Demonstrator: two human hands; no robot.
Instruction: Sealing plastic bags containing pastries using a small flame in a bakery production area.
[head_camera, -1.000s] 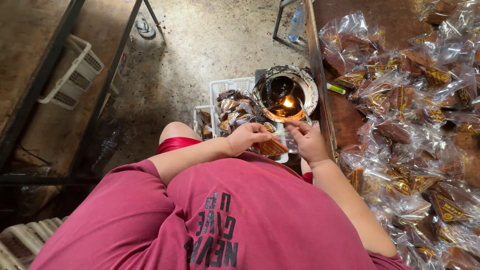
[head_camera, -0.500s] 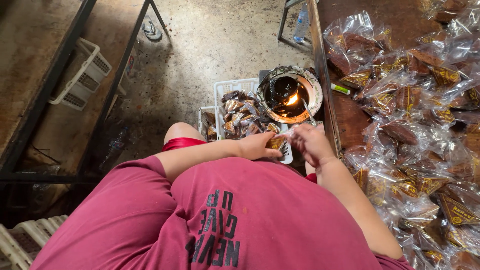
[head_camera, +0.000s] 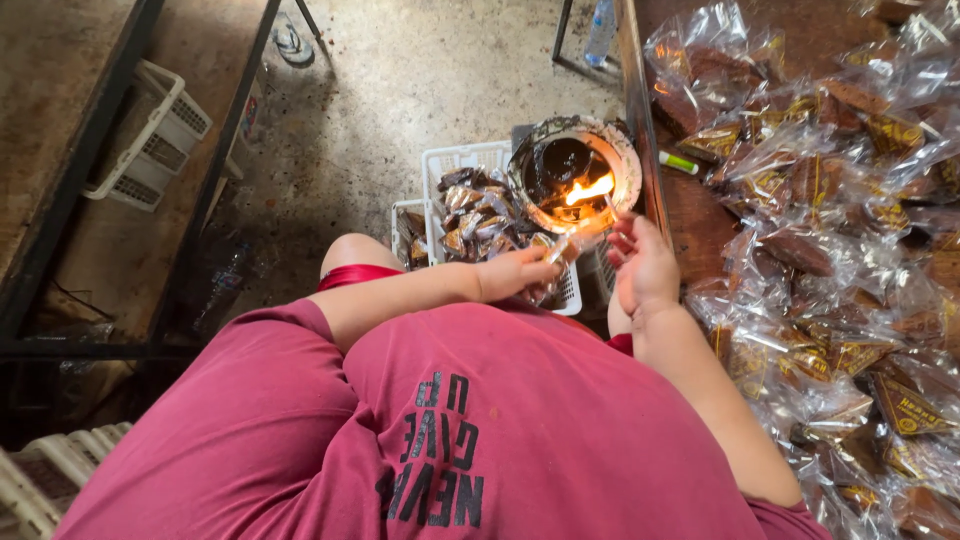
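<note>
From the head view, the left hand (head_camera: 515, 272) grips a small clear packet (head_camera: 557, 250) and holds it just beside the flame (head_camera: 588, 190) in the round pot (head_camera: 628, 165). The right hand (head_camera: 643, 265) is half open, holding nothing. The film may melt too far, or the fingers may burn, because they are so near the fire.

Wearer: maroon short-sleeved T-shirt (head_camera: 420, 440), dark block lettering printed across the chest. Red shorts hem (head_camera: 352, 274) shows just beyond the shirt. Forearms, left hand (head_camera: 515, 272) and right hand (head_camera: 645, 268) bare; no gloves, no jewellery seen.
</note>
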